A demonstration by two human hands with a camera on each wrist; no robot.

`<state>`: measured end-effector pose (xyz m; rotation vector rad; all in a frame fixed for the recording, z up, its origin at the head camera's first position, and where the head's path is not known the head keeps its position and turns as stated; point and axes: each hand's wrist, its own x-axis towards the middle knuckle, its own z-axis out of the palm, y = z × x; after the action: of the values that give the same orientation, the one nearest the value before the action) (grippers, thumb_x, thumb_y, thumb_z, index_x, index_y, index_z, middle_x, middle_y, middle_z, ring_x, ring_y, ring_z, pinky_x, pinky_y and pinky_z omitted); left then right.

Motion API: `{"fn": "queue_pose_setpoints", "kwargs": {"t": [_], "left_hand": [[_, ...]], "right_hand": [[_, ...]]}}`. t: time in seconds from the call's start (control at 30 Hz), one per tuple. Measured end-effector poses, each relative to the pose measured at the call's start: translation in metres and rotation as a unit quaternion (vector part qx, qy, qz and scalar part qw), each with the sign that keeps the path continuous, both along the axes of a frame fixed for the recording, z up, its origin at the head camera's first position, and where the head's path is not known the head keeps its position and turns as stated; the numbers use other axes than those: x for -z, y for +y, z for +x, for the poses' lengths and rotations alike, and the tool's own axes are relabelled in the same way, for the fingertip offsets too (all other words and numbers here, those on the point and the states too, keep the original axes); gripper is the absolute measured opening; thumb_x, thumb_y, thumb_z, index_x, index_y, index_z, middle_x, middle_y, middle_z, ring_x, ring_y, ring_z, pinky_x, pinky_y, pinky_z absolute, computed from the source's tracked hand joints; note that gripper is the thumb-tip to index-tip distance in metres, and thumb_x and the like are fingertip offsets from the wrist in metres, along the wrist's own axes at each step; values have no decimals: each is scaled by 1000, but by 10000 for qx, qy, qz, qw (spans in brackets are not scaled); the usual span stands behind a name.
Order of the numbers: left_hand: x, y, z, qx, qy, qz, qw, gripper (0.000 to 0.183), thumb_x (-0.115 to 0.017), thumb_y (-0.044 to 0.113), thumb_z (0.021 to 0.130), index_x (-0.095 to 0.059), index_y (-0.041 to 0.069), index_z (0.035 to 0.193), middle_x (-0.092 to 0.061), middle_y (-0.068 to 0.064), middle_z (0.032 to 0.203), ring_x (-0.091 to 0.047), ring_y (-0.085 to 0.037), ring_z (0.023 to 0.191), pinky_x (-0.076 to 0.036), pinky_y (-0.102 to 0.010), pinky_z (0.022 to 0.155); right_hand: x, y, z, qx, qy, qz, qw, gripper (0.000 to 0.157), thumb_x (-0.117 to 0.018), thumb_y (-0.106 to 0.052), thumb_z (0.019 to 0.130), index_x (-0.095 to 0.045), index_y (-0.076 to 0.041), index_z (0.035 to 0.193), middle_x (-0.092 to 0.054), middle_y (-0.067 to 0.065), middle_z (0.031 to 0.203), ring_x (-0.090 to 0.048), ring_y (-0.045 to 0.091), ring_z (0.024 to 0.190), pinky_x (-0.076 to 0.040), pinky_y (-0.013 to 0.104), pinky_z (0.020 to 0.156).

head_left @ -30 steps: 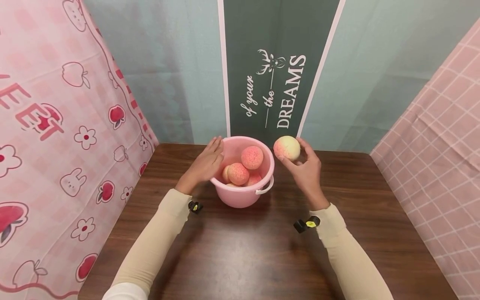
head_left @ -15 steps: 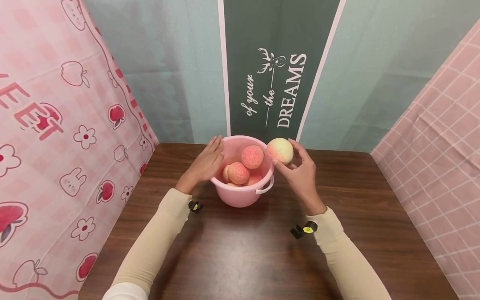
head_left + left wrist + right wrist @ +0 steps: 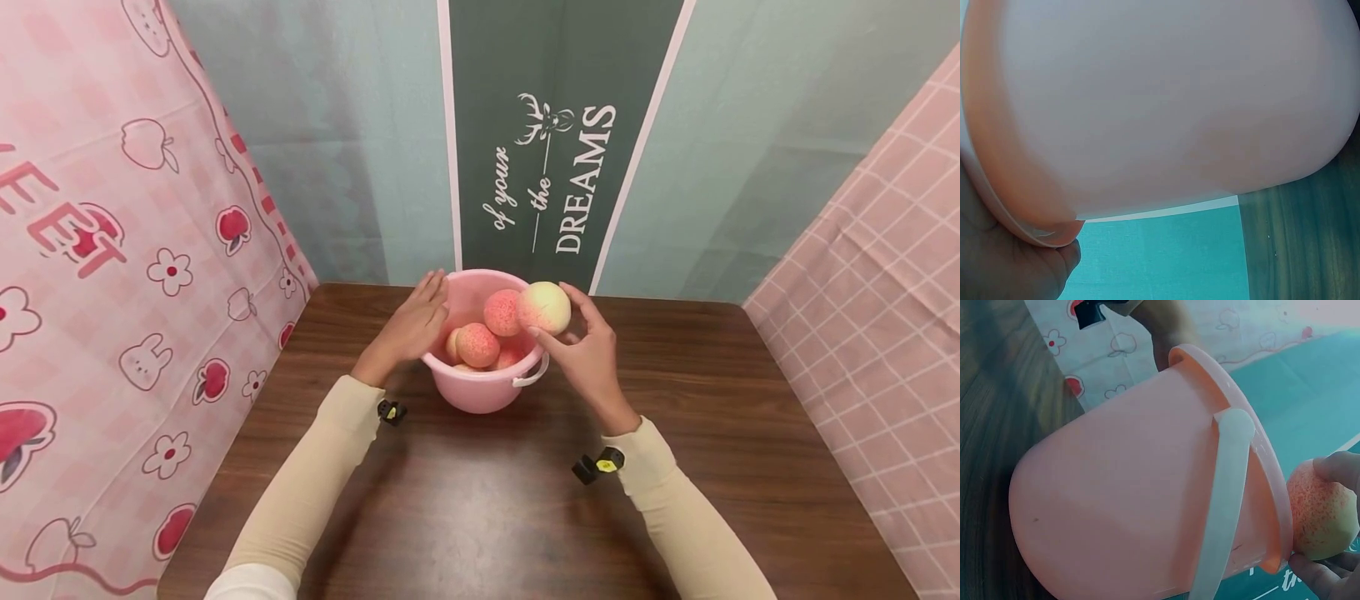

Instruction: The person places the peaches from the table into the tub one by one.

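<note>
A pink bucket [image 3: 477,393] stands on the table with several pink-speckled peaches [image 3: 477,345] inside. On its left rim rests my left hand [image 3: 411,327], fingers extended along the edge; the left wrist view shows that hand [image 3: 1019,265] against the rim. My right hand [image 3: 591,357] pinches a larger cream-and-pink peach [image 3: 547,307] between thumb and fingers, above the bucket's right rim. In the right wrist view this peach [image 3: 1321,509] appears just beyond the rim. It partly covers a pink peach [image 3: 501,312] in the head view.
The bucket's white handle [image 3: 531,373] hangs down on its right side. Brown wood-grain table [image 3: 480,517] lies beneath. Printed cloths surround it: pink on the left [image 3: 165,275], green and teal at the back [image 3: 337,167], pink grid on the right [image 3: 862,258].
My right hand has carried the cream-and-pink peach leftward, from beside the bucket to over its right rim. The left hand has stayed on the left rim.
</note>
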<state>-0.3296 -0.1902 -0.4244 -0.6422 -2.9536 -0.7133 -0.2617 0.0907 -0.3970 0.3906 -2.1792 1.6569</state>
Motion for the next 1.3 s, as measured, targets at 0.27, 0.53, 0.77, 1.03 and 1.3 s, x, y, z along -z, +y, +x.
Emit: {"fn": "queue_pose_setpoints", "kwargs": {"t": [0.27,0.53,0.77,1.03,1.3], "left_hand": [[-2,1,1,1,28,13,10000,59,-26,28,110,-16,-3,159,-6,-17,169,2,-28,157,-6,-42,125],[-1,0,1,-18,27,-23,10000,62,-21,34,110,-16,-3,159,-6,-16,169,1,-30,157,-7,-43,125],[0,0,1,-15,37,-33,10000,61,-22,33,110,-16,-3,159,-7,-17,169,0,-30,157,-7,-43,125],[0,-2,-1,20,76,-2,10000,57,-28,26,111,-17,-3,159,-8,-18,169,2,-27,157,-6,-41,126],[0,-1,0,33,96,-46,9999,56,-27,25,111,-18,-3,159,-7,-18,169,3,-27,156,-5,-40,126]], "right_hand": [[-3,-5,1,-96,105,-48,9999,70,-85,-1,80,-54,0,143,-60,17,139,-60,31,122,-53,49,96],[-2,-15,3,-273,53,128,9995,70,-86,-3,79,-56,-5,143,-60,14,140,-59,31,126,-52,52,97],[2,-21,5,-547,129,309,9979,74,-88,-4,78,-54,0,143,-60,16,138,-63,36,120,-52,52,97],[5,-24,5,-570,146,366,9976,75,-89,-6,78,-54,-4,145,-60,15,138,-63,37,119,-52,51,97],[33,-22,-15,-798,286,388,9956,78,-93,-24,75,-57,-17,145,-61,-4,137,-65,25,115,-54,37,97]]}}
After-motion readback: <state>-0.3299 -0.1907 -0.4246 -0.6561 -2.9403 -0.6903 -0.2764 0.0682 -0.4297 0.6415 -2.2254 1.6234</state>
